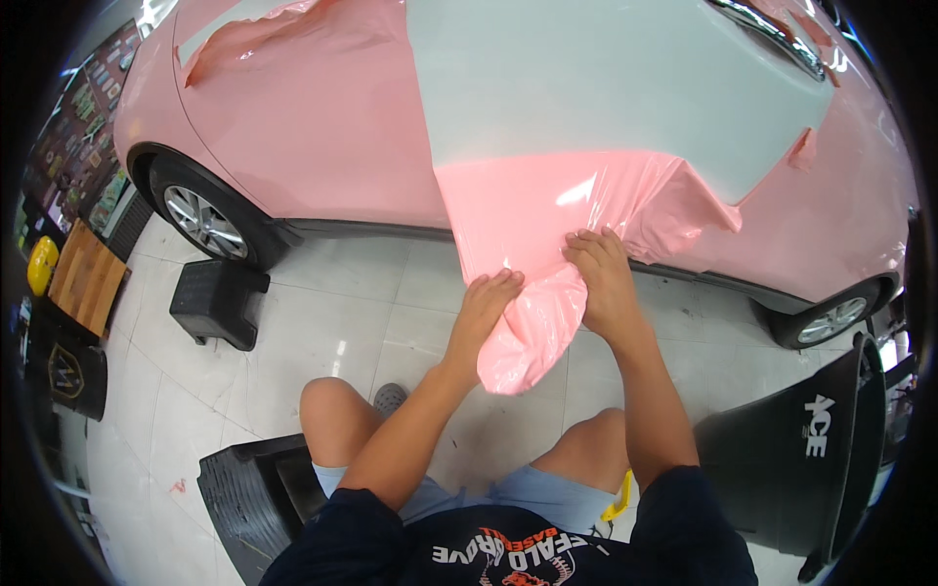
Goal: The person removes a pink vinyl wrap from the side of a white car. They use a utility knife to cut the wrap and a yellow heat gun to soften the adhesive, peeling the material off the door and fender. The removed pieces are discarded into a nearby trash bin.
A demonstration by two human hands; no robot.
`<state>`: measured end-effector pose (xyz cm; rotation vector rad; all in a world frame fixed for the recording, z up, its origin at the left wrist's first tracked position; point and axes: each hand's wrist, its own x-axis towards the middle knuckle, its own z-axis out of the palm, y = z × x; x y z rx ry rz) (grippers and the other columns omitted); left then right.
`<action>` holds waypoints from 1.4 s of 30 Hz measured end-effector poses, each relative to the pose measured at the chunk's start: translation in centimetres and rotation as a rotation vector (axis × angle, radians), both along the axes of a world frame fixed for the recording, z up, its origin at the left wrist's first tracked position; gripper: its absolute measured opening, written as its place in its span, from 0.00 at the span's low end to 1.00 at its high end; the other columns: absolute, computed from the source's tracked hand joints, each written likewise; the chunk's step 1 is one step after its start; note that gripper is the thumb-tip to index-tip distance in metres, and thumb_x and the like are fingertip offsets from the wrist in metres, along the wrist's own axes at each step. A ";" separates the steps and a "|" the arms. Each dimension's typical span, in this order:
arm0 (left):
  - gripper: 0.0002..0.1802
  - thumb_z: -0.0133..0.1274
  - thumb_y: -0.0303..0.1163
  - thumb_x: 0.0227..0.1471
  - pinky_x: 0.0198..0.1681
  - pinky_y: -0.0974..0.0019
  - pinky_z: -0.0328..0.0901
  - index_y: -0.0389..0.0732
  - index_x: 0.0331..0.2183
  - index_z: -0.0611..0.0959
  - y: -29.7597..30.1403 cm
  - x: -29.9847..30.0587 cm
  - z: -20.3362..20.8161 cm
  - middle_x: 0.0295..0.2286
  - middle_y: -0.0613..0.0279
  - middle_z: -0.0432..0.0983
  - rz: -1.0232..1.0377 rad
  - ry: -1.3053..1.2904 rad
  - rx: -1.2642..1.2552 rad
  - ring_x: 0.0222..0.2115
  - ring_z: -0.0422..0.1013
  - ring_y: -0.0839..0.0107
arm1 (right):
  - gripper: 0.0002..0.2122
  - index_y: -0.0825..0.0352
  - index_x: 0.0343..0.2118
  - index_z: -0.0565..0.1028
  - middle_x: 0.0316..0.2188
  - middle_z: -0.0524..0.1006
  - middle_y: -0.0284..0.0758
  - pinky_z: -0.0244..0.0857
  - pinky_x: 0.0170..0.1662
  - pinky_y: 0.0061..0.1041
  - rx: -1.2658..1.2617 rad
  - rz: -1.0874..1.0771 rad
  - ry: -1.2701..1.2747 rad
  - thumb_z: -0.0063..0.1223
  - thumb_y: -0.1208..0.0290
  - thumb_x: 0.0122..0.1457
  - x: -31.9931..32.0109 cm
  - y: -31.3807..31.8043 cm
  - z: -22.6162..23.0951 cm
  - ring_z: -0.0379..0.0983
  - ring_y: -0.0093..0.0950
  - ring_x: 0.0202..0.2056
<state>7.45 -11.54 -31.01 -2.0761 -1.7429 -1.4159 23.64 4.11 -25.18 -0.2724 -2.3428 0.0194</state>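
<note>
A glossy pink vinyl wrap film (528, 195) hangs peeled off a pale grey-green car door (586, 88), still attached along a straight edge low on the panel. Its loose end is bunched between my hands, with a crumpled tail drooping toward my lap. My left hand (486, 311) grips the bundle's left side, fingers on top. Higher up on the right, my right hand (601, 281) closes on the gathered film. To the right, a wrinkled fold of the sheet sags beside the lower door. The door handle (772, 39) shows at the top right.
A black step stool (217, 298) stands left, near a car wheel (205, 221). Close by my right arm is a large dark bin (782, 449). I sit on a black seat (254, 498). Pink film covers the neighbouring car panels (303, 127); loose flaps curl at upper left.
</note>
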 end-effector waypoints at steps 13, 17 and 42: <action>0.46 0.51 0.46 0.49 0.64 0.37 0.32 0.42 0.64 0.52 4.4 -22.1 36.7 0.65 0.47 0.40 0.939 0.894 0.091 0.66 0.35 0.46 | 0.16 0.71 0.42 0.75 0.49 0.74 0.39 0.47 0.64 0.46 -0.142 -0.098 0.004 0.49 0.77 0.48 -1.0 -0.2 -2.4 0.63 0.37 0.57; 0.31 0.52 0.31 0.50 0.54 0.53 0.60 0.37 0.56 0.66 5.2 -22.0 34.0 0.51 0.45 0.68 0.612 0.699 -0.162 0.49 0.66 0.44 | 0.17 0.70 0.44 0.75 0.50 0.74 0.39 0.44 0.65 0.47 -0.156 -0.182 -0.030 0.49 0.76 0.50 -1.4 -1.7 -2.0 0.62 0.37 0.59; 0.29 0.53 0.23 0.47 0.61 0.45 0.51 0.34 0.53 0.72 -8.3 -20.9 13.2 0.52 0.44 0.66 0.073 0.412 0.308 0.56 0.60 0.46 | 0.26 0.67 0.57 0.65 0.60 0.61 0.50 0.53 0.62 0.42 -0.082 -0.604 -0.235 0.48 0.76 0.52 -5.0 -1.6 9.2 0.55 0.48 0.61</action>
